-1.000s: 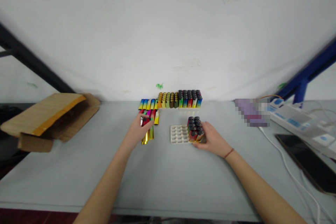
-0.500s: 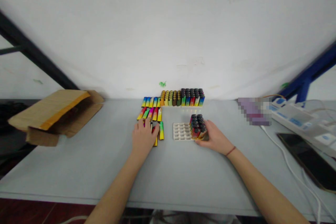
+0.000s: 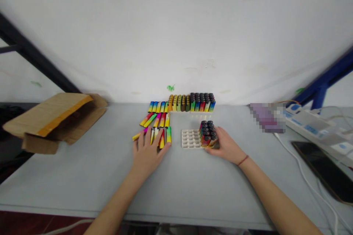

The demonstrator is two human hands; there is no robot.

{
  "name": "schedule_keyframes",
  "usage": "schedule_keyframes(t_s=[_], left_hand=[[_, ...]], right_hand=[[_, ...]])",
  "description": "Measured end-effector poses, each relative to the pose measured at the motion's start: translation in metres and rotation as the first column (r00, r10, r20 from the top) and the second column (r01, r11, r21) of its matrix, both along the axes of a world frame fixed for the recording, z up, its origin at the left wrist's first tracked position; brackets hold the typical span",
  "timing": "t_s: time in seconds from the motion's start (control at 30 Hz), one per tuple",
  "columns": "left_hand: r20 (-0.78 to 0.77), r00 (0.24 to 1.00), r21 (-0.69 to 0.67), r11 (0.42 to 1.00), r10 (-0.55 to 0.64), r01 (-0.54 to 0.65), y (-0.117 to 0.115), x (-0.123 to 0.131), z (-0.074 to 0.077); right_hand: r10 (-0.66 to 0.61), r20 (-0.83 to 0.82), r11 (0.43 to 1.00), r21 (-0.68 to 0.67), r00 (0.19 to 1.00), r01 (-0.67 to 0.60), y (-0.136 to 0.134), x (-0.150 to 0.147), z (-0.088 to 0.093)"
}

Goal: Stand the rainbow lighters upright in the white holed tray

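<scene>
Several colourful lighters (image 3: 169, 136) lie on the table in a loose front row. My left hand (image 3: 147, 154) rests over this row with fingers spread, fingertips touching some lighters and partly hiding them. To the right sits a white slotted tray (image 3: 190, 138). Its left slots are bare, and upright black-topped lighters (image 3: 205, 134) fill slots at its right side. My right hand (image 3: 224, 145) grips the right end of the tray, thumb at the near edge and fingers behind the lighters.
Further back lie two more rows of lighters (image 3: 158, 107). Beside them stand full blocks of upright yellow-topped lighters (image 3: 179, 103) and black-topped lighters (image 3: 202, 102) near the wall. An open cardboard box (image 3: 63, 112) is at left; a phone (image 3: 325, 169), white cable (image 3: 299, 161) and power strip (image 3: 311, 128) are at right.
My left hand has spread its fingers and shifted slightly left and towards me. The front-row lighters beneath it now lie more side by side, one slanting out left. My right hand keeps its hold.
</scene>
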State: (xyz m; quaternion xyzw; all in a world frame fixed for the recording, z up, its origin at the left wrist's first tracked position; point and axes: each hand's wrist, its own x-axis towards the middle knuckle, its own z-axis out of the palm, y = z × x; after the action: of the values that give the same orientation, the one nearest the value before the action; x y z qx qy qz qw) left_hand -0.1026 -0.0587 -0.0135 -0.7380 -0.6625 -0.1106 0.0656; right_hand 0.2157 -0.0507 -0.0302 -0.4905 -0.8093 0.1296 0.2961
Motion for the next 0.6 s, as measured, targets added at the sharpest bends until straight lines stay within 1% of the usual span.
schedule_keyframes(t_s=[0.1, 0.17, 0.23, 0.3, 0.43, 0.53, 0.6], left_hand=[[-0.002, 1.000, 0.021, 1.000, -0.004, 0.004, 0.007, -0.016, 0.001], [-0.009, 1.000, 0.022, 1.000, -0.016, 0.016, 0.007, -0.030, 0.001], [-0.022, 1.000, 0.026, 0.999, -0.022, 0.023, 0.004, -0.042, 0.000], [-0.052, 0.999, 0.048, 0.999, -0.011, 0.014, -0.002, -0.047, -0.002], [-0.111, 0.993, 0.070, 0.997, 0.039, -0.031, -0.012, -0.043, -0.003], [-0.121, 0.991, 0.041, 0.998, 0.055, -0.051, -0.008, -0.037, -0.002], [-0.107, 0.993, 0.013, 0.999, 0.041, -0.040, -0.003, -0.033, -0.002]], right_hand=[[0.001, -0.007, 1.000, 0.010, 1.000, -0.001, 0.000, 0.000, 0.001], [0.003, -0.007, 1.000, 0.012, 1.000, -0.003, 0.000, -0.001, 0.001], [-0.001, -0.002, 1.000, 0.006, 1.000, 0.001, 0.000, -0.001, 0.002], [-0.003, 0.009, 1.000, 0.003, 1.000, 0.003, -0.001, -0.001, 0.002], [0.003, 0.019, 1.000, 0.009, 1.000, -0.003, -0.001, 0.000, 0.002], [0.006, 0.013, 1.000, 0.013, 1.000, -0.006, -0.001, 0.000, 0.002], [0.010, 0.014, 1.000, 0.017, 1.000, -0.011, -0.001, 0.000, 0.002]])
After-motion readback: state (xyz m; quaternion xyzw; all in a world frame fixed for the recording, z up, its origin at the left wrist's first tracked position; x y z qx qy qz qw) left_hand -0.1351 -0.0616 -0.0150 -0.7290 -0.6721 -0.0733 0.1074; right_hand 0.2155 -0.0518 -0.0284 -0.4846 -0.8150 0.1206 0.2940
